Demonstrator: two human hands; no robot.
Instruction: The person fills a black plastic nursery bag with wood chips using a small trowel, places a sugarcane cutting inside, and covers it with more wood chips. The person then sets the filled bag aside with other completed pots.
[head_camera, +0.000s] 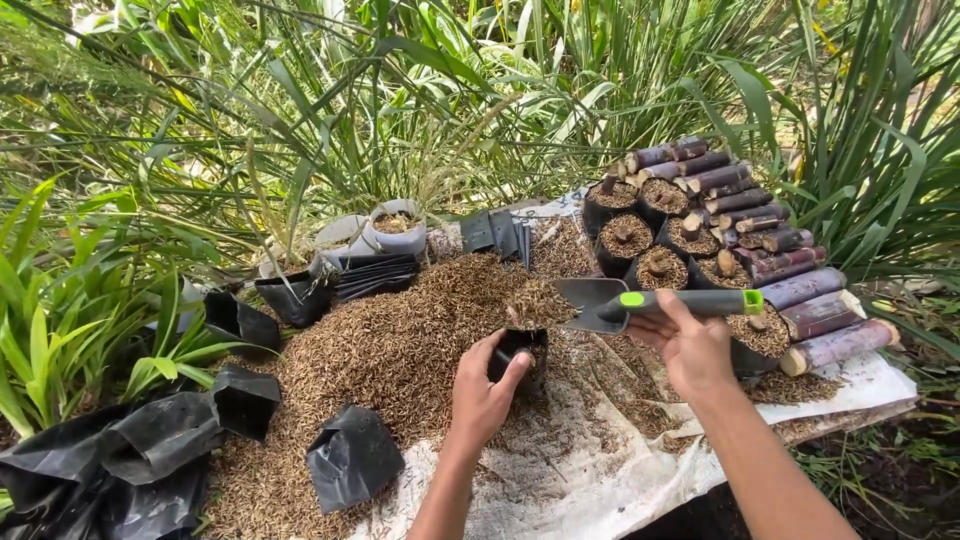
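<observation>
- Left fingers (515, 368) are curled round the rim of a small black bag (520, 352), holding its mouth open by the husk pile (400, 345) at mid-sheet (600, 490).
- Right hand (690, 345) is closed on the trowel (640, 302), its blade heaped with husk above the bag.
- Bag looks thin and floppy; pinch the rim.
- Husk looks light and loose, so it may spill.
- Trowel looks stiff; the handle is the place to hold.

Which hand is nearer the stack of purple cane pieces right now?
Right. The right hand holds the trowel just left of the purple cane pieces; the left hand grips a black bag farther left.
</observation>
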